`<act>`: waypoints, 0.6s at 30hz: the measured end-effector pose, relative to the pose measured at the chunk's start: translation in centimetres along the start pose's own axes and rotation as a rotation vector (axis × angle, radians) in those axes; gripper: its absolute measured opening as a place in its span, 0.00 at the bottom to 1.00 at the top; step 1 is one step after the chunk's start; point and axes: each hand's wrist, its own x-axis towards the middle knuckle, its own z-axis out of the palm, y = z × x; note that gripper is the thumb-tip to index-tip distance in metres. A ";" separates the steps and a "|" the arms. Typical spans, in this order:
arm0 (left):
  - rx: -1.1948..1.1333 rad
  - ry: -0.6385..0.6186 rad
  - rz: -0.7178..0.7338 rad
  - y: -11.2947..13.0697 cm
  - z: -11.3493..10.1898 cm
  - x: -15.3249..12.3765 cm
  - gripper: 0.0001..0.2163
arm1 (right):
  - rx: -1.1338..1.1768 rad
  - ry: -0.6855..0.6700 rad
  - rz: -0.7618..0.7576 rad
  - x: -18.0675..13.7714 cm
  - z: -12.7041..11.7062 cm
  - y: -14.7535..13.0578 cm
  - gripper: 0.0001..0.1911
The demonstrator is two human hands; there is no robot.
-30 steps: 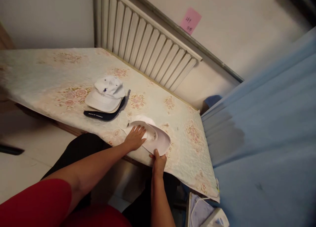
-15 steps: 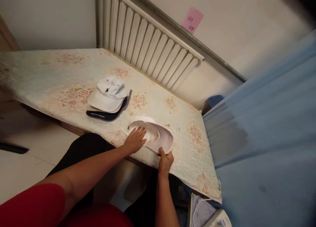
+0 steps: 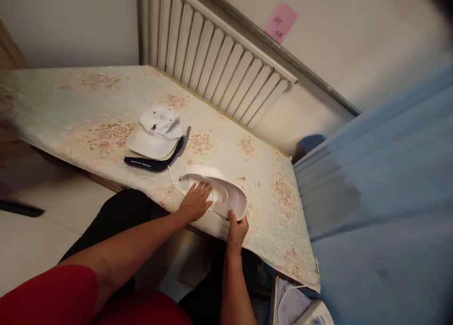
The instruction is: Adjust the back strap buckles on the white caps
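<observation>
A pale, whitish cap [image 3: 231, 200] lies tilted near the table's front edge, its hollow side facing me. My right hand [image 3: 237, 229] pinches the edge of its brim, thumb on top and fingers underneath. Against the inside of the crown rests my left hand [image 3: 197, 201], fingers spread and flat. A thin white strap or cord [image 3: 172, 178] loops out from the cap's left end. To the left sits a white cap [image 3: 155, 134] with a small dark emblem, stacked on a dark cap [image 3: 150, 164] with lettering along its brim.
A flowered cloth [image 3: 283, 221] covers the table. Behind it stands a radiator [image 3: 212, 56], with a pink note [image 3: 281, 22] on the wall above. A blue curtain [image 3: 382, 212] hangs along the right side. A white appliance [image 3: 313, 314], partly cut off, is at the lower right.
The pale cap has tilted slightly and its left end has shifted a little left. The cord beside it shows more. Both hands keep nearly the same place on it.
</observation>
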 end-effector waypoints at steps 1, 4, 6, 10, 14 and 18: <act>-0.001 0.003 0.001 0.0 -0.2 0.0 0.25 | 0.008 -0.013 0.040 -0.1 0.3 0.3 0.19; -0.009 0.010 0.007 0.1 -0.6 0.1 0.23 | 0.082 -0.063 0.129 -0.4 1.1 1.0 0.23; -0.012 0.016 0.010 0.1 -0.7 0.1 0.23 | 0.123 -0.114 0.126 -0.4 1.4 1.2 0.26; -0.010 0.020 0.006 0.1 -0.5 0.1 0.23 | 0.075 -0.172 0.108 0.1 1.6 1.5 0.33; 0.002 0.021 0.000 0.0 0.1 0.0 0.23 | 0.084 -0.161 0.073 0.5 1.5 1.5 0.42; 0.010 0.016 0.003 -0.1 0.4 0.0 0.24 | 0.098 -0.144 0.105 0.3 1.4 1.3 0.41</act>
